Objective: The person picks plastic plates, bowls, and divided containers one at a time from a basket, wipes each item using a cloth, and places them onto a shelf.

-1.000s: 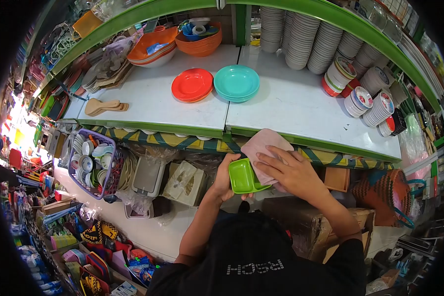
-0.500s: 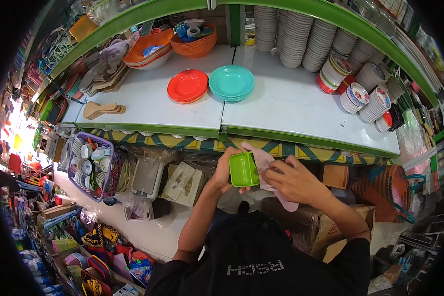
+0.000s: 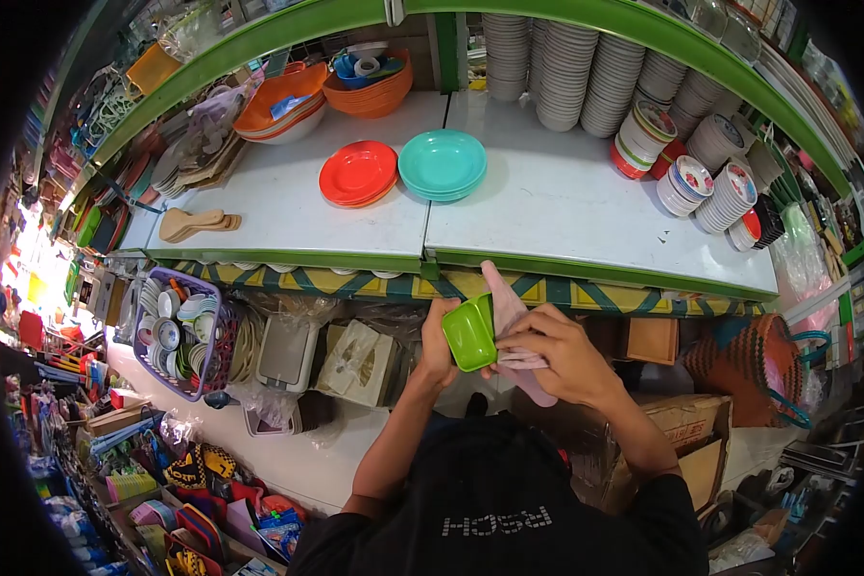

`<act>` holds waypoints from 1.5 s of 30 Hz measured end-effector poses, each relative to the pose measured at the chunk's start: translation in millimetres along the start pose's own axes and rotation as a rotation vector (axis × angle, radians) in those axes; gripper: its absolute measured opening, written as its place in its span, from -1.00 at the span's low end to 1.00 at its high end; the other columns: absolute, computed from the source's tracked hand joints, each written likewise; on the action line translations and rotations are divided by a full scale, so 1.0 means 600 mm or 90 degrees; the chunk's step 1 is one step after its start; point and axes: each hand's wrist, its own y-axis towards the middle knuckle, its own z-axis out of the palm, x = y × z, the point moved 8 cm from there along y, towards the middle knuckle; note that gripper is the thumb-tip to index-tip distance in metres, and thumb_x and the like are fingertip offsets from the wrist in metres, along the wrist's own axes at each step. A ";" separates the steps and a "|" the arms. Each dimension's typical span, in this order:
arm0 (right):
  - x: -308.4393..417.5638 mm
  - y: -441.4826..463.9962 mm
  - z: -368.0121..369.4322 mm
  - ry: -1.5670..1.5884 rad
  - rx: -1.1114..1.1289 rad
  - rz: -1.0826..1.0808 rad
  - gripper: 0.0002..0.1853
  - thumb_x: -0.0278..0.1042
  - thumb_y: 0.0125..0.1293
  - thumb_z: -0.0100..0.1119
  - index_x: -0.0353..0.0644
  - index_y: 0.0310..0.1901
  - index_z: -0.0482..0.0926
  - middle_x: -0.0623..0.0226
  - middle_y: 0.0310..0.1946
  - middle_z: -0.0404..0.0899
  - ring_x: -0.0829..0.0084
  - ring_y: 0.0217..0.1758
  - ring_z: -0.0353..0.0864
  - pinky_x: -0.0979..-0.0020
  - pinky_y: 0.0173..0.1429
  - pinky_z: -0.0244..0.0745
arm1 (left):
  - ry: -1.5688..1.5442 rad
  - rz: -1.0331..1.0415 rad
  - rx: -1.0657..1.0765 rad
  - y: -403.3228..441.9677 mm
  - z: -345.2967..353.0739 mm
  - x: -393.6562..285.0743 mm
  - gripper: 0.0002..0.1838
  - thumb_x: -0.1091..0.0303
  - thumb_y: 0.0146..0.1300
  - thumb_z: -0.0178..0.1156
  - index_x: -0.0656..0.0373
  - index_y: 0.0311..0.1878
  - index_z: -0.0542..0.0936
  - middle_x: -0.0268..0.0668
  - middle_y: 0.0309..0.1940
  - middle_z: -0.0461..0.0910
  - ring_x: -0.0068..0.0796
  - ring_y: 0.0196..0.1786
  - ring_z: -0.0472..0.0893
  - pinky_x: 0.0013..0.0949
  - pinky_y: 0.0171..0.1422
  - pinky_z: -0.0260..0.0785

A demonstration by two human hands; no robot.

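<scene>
A small green rectangular plastic container (image 3: 468, 334), its hollow side facing up, is gripped at its left edge by my left hand (image 3: 438, 341). My right hand (image 3: 559, 355) has its fingers closed on a pale pink cloth (image 3: 510, 312), which lies against the container's right side. Part of the cloth sticks up past the container, and another part hangs below my fingers. Both hands are in front of the shelf's green edge. Some of my left fingers are hidden beneath the container.
On the white shelf (image 3: 547, 211) stand red plates (image 3: 358, 174), turquoise plates (image 3: 443, 163), orange bowls (image 3: 374, 91), wooden paddles (image 3: 197, 224) and tall stacks of white bowls (image 3: 562, 82). Below are a purple basket of dishes (image 3: 178, 331), a cardboard box (image 3: 686, 442) and a woven bag (image 3: 754, 370).
The green container has tilted and shifted slightly left. My right hand has moved a little left with the cloth, which is now bunched against the container's right side.
</scene>
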 end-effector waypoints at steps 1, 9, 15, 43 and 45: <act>-0.003 0.001 -0.007 0.025 -0.016 0.005 -0.61 -0.59 0.04 0.24 -0.22 -0.03 0.73 0.23 -0.12 0.68 0.14 0.02 0.60 0.24 0.17 0.53 | -0.003 0.015 -0.005 -0.002 0.003 -0.003 -0.29 -0.14 0.42 -0.28 0.41 -0.18 0.60 0.08 -0.49 0.64 -0.03 -0.53 0.67 -0.14 -0.52 0.59; -0.004 0.004 -0.061 -0.031 -0.327 0.122 -0.65 -0.64 0.05 0.29 -0.24 -0.08 0.76 0.18 -0.21 0.78 0.14 -0.18 0.73 0.30 -0.01 0.59 | 0.043 0.133 0.022 -0.016 0.029 -0.011 -0.27 -0.12 0.45 -0.33 0.38 0.24 0.49 0.02 -0.27 0.67 -0.14 -0.44 0.69 -0.24 -0.36 0.61; 0.009 0.030 0.013 -0.065 -0.267 0.083 -0.65 -0.60 0.04 0.32 -0.24 -0.06 0.73 0.24 -0.15 0.71 0.09 -0.07 0.67 0.20 0.06 0.59 | 0.144 0.240 -0.108 -0.018 0.019 -0.006 -0.24 -0.16 0.51 -0.36 0.33 0.37 0.41 -0.06 -0.21 0.66 -0.25 -0.38 0.69 -0.28 -0.38 0.59; 0.048 0.048 0.000 -0.251 -0.094 -0.095 -0.55 -0.57 -0.05 0.35 -0.07 -0.02 0.72 0.43 -0.07 0.67 0.26 -0.06 0.58 0.28 -0.02 0.64 | 0.022 -0.116 0.060 -0.016 0.023 -0.001 0.05 -0.55 0.39 -0.47 0.35 0.17 0.56 -0.01 -0.36 0.67 -0.22 -0.48 0.66 -0.26 -0.52 0.50; 0.037 0.044 0.035 -0.321 -0.037 -0.131 -0.53 -0.47 0.03 0.34 -0.09 0.07 0.66 0.45 0.01 0.59 0.31 0.03 0.53 0.34 0.00 0.66 | 0.058 -0.118 0.047 -0.012 0.024 -0.001 0.07 -0.60 0.37 -0.47 0.31 0.18 0.55 -0.06 -0.36 0.66 -0.26 -0.45 0.67 -0.28 -0.55 0.50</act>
